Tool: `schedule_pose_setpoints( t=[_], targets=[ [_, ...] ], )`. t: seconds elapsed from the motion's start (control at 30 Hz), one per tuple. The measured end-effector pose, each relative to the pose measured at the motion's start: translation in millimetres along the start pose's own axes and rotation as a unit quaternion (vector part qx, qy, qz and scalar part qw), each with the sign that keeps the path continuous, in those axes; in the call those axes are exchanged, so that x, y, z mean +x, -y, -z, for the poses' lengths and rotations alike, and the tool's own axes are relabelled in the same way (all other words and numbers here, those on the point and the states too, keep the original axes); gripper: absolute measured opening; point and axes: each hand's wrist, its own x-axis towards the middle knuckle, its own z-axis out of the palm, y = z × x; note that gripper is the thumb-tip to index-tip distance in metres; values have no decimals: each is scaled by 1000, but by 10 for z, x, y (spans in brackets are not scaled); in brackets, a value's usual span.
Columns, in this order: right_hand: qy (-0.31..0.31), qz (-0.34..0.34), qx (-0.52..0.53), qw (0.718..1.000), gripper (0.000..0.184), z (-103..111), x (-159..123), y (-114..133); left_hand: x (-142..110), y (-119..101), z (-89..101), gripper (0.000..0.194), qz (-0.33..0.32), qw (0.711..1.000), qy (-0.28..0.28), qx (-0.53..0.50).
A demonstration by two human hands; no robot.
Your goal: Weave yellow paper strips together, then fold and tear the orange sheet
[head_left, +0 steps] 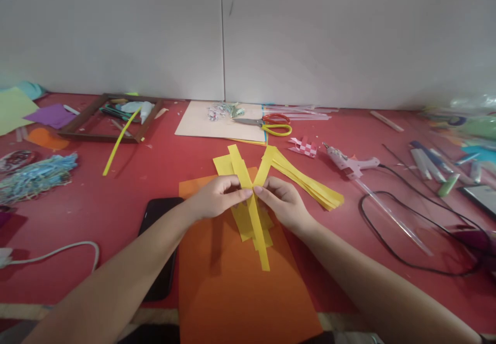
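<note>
A long yellow paper strip (pixel 259 235) is pinched at its middle between my two hands, over an orange sheet (pixel 248 287). My left hand (pixel 219 195) is closed on it with the thumb on top. From the other side my right hand (pixel 284 202) pinches at the crossing point, where another yellow length (pixel 265 167) angles up to the right. Whether that length is a fold of the same strip I cannot tell. Beneath the hands lie loose yellow paper pieces (pixel 242 225). A bundle of yellow strips (pixel 310 181) rests just beyond my right hand.
Scissors (pixel 267 122) lie on a pale sheet (pixel 194 119) at the back. A woven pink piece (pixel 304 146) and a glue gun (pixel 351 163) with a looping cord (pixel 391 248) are at right. A black phone (pixel 160 220) sits under my left forearm; a brown frame (pixel 93 111) stands back left.
</note>
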Motion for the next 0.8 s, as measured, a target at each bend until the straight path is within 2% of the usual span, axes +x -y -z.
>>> schedule_pose_setpoints(
  t=[0.27, 0.4, 0.47, 0.6, 0.8],
  targets=[
    [-27, 2, 0, 1000, 44, 2, -2, 29, -32, 4, 0, 28, 4, 1000, -26, -14],
    [-7, -5, 36, 999, 39, -12, -14, 68, -59, -6, -2, 38, 39, 999, 30, -23],
    [-2, 2, 51, 999, 37, -12, -11, 64, -55, -17, -15, 37, 44, 998, 43, -17],
    [-19, 23, 42, 999, 38, 2, -3, 21, -29, -48, -38, 30, 37, 999, 23, -4],
    [15, 3, 59, 998, 37, 7, -22, 11, -23, -65, -25, 26, 24, 1000, -8, -3]
  ],
)
